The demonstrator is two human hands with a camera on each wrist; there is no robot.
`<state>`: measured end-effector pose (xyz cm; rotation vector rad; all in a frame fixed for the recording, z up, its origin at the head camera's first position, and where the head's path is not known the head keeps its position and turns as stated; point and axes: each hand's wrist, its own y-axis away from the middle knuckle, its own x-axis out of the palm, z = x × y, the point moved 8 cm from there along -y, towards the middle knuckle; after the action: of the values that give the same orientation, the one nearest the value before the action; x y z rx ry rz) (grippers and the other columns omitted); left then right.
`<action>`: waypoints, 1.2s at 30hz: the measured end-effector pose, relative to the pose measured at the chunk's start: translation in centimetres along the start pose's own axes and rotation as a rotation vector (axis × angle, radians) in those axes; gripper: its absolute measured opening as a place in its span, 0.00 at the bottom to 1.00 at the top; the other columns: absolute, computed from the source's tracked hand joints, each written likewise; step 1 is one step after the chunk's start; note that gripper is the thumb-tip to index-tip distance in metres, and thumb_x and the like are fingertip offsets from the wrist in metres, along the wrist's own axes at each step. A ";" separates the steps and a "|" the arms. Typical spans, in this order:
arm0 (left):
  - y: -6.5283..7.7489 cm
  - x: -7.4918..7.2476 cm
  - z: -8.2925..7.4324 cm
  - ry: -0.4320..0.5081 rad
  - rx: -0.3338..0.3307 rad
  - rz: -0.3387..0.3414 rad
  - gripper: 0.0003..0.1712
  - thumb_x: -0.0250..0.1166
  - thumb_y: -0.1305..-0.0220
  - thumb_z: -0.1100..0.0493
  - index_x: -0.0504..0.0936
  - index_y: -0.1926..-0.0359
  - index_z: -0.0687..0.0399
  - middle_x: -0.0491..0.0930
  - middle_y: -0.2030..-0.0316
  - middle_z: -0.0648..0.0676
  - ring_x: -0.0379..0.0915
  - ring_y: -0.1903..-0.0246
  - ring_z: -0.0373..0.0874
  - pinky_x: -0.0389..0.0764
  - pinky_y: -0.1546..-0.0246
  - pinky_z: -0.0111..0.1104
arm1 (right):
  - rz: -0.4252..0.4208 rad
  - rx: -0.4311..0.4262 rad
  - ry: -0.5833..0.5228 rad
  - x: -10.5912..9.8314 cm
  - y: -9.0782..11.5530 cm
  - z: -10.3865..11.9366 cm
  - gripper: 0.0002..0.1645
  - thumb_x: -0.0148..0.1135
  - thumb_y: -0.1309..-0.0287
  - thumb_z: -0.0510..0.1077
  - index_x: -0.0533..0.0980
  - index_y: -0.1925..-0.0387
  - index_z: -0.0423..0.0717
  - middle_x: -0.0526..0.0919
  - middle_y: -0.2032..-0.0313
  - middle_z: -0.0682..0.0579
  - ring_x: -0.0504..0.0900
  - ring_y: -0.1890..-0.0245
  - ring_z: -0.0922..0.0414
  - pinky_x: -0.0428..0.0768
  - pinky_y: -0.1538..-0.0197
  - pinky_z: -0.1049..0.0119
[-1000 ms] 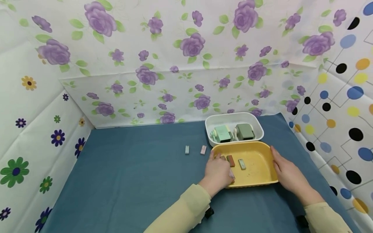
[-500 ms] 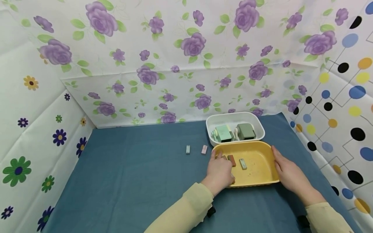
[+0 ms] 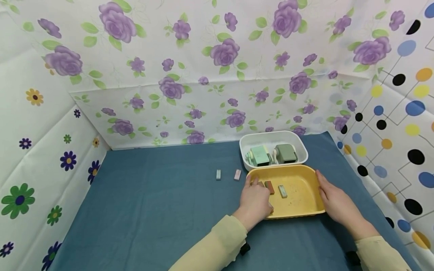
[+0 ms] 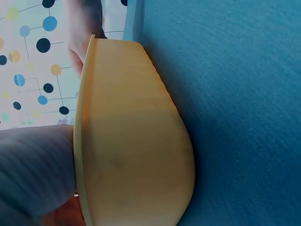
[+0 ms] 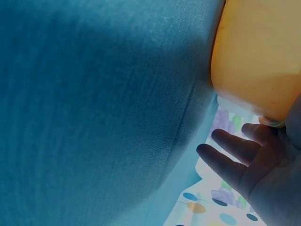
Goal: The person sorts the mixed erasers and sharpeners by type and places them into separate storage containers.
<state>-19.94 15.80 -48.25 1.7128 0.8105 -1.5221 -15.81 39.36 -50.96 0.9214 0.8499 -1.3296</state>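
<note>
A yellow plastic tray stands on the blue cloth, its outer wall filling much of the left wrist view. My left hand reaches over its left end. The fingers dip among small blocks there, and what they touch is hidden. Beside them lie a reddish-brown block and a pale greenish block. My right hand rests against the tray's right end. In the right wrist view, that hand's fingers are extended and spread, several of them off the tray wall.
Behind the yellow tray stands a white tray with a mint-green box-shaped item and a grey-green one. A pale blue block and a pink block lie on the cloth. Patterned sheets enclose the table.
A pale pinkish piece by my left hand's thumb, visible a second ago, is now mostly covered by the hand. The right hand and the yellow tray stay in place.
</note>
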 end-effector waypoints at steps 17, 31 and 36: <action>2.6 -2.7 3.9 0.245 0.161 -0.302 0.22 0.74 0.29 0.46 0.89 0.41 0.51 0.84 0.37 0.53 0.69 0.26 0.53 0.64 0.23 0.48 | -0.005 0.001 0.009 0.0 0.0 0.0 0.41 0.46 0.14 0.43 0.41 0.13 0.42 0.53 0.18 0.33 0.63 0.26 0.26 0.65 0.30 0.27; 4.5 -1.3 12.8 0.398 0.007 -0.281 0.32 0.69 0.24 0.50 0.77 0.26 0.60 0.77 0.29 0.58 0.65 0.24 0.53 0.64 0.22 0.45 | 0.000 -0.010 0.019 0.0 0.1 0.1 0.42 0.46 0.14 0.45 0.40 0.13 0.44 0.53 0.18 0.33 0.63 0.27 0.25 0.65 0.31 0.26; 4.4 -0.1 15.2 0.418 -0.050 -0.256 0.34 0.71 0.25 0.52 0.76 0.25 0.62 0.75 0.28 0.60 0.65 0.24 0.55 0.67 0.24 0.49 | 0.004 -0.009 0.015 0.0 0.1 0.0 0.42 0.45 0.14 0.45 0.37 0.13 0.46 0.52 0.18 0.33 0.62 0.26 0.25 0.65 0.31 0.26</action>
<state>-24.84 0.74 -48.74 1.9797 1.3126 -1.3006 -15.68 39.37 -51.01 0.9265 0.8639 -1.3157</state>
